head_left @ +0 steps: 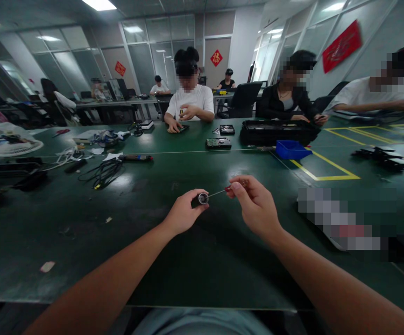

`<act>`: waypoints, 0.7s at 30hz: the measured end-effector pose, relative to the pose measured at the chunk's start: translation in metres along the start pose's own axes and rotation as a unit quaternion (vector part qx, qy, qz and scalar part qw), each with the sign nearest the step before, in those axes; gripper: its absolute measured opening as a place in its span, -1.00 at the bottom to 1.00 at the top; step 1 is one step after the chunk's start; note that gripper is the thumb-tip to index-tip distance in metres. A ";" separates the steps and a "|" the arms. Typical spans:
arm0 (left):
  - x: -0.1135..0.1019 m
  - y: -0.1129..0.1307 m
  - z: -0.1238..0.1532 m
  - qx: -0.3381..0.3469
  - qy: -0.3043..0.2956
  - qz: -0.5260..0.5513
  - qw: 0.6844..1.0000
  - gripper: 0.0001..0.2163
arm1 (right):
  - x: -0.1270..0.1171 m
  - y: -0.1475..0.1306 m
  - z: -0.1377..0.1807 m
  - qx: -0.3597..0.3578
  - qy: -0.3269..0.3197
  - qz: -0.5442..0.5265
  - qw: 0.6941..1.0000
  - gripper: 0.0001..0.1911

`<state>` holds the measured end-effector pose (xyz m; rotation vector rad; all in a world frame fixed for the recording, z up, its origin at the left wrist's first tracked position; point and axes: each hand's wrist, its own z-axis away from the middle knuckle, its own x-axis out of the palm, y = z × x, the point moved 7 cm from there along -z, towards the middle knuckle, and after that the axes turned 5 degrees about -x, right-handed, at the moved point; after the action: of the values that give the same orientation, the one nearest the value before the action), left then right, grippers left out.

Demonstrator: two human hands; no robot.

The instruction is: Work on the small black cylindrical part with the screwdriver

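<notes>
My left hand (184, 211) is closed around a small dark cylinder (202, 198), its round, light-rimmed end turned toward me. In my right hand (256, 204) is a screwdriver (227, 188) with a red part at the handle, pinched between thumb and fingers. The thin metal shaft points left, and its tip meets the rim of the cylinder's open end; whether it sits inside I cannot tell. Both hands are held above the middle of the green table (195, 260).
Cables (106, 172) and a pen-like tool (137, 158) lie at the left. Toward the back are a circuit board (218, 143), a long black housing (279, 132) and a blue bin (292, 150). A blurred-out object (338, 218) lies at the right. A person (190, 102) works opposite.
</notes>
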<state>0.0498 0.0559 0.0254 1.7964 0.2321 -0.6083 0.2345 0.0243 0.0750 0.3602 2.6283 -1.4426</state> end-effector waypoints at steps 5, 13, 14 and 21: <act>0.001 0.000 0.000 0.008 -0.003 0.008 1.000 -0.69 | 0.006 0.000 0.001 -0.011 -0.033 0.021 0.999 -0.76; 0.000 -0.001 0.000 0.009 0.005 -0.002 1.000 -0.67 | 0.003 0.001 -0.001 0.011 -0.011 0.035 0.999 -0.76; 0.000 -0.001 0.001 0.011 0.005 -0.005 1.000 -0.67 | 0.003 0.001 -0.001 0.013 -0.008 0.035 0.999 -0.76; -0.001 0.001 0.002 0.028 0.002 -0.034 0.999 -0.67 | -0.002 -0.001 -0.003 0.011 -0.028 0.153 0.988 -0.68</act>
<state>0.0492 0.0537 0.0267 1.8503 0.2819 -0.6648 0.2358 0.0264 0.0781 0.6811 2.3854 -1.3587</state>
